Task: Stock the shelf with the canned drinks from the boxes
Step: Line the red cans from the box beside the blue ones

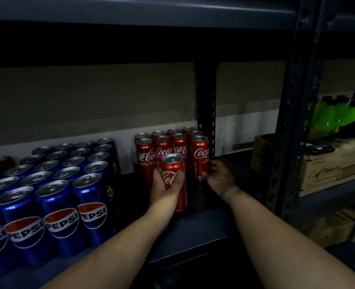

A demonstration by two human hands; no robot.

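Left hand [165,185] has its grip wrapped round a red can [175,180], upright, just in front of the red cans [168,151] at the shelf's [203,224] right end. Right hand [219,176] curls its fingers on the front-right can [200,157], steadying it. Best move, I'd say: slide the held can straight back beside that one, keep it upright, labels forward, clear of the blue cans [64,197] on the left

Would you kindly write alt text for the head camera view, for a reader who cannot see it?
A person's left hand grips a red Coca-Cola can in front of a cluster of Coca-Cola cans on a dark metal shelf, while the right hand touches the rightmost can. Rows of blue Pepsi cans stand to the left.
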